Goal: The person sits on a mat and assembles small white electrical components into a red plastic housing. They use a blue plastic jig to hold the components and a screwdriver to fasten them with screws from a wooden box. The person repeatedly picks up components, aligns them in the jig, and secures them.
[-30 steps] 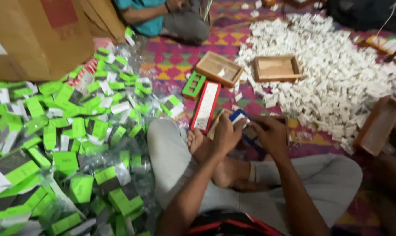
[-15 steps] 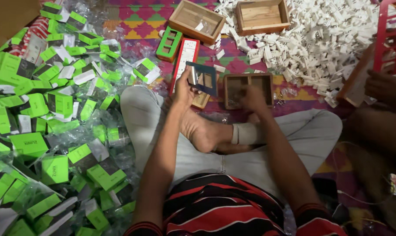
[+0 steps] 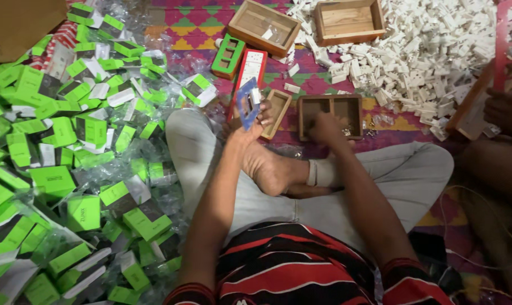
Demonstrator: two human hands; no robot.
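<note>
I sit cross-legged on a patterned mat. My left hand (image 3: 255,121) holds a blue frame-shaped plastic part (image 3: 247,103) upright, with a small white piece set in it. My right hand (image 3: 327,125) reaches into a small wooden two-compartment tray (image 3: 330,100) in front of my feet; its fingers are down in the tray among small metal bits, and I cannot tell whether they pinch anything. A narrow wooden tray (image 3: 277,112) lies just right of the blue part.
A heap of green and white boxes in plastic wrap (image 3: 69,147) covers the left. A pile of white plastic parts (image 3: 425,51) lies at the back right with two wooden trays (image 3: 349,21) (image 3: 263,25). A red and white strip (image 3: 249,70) lies ahead. Another person's hand (image 3: 504,110) is at right.
The view tilted down toward my lap. My left hand raised the blue part upright; my right hand moved away from it and dropped into the small wooden tray.
</note>
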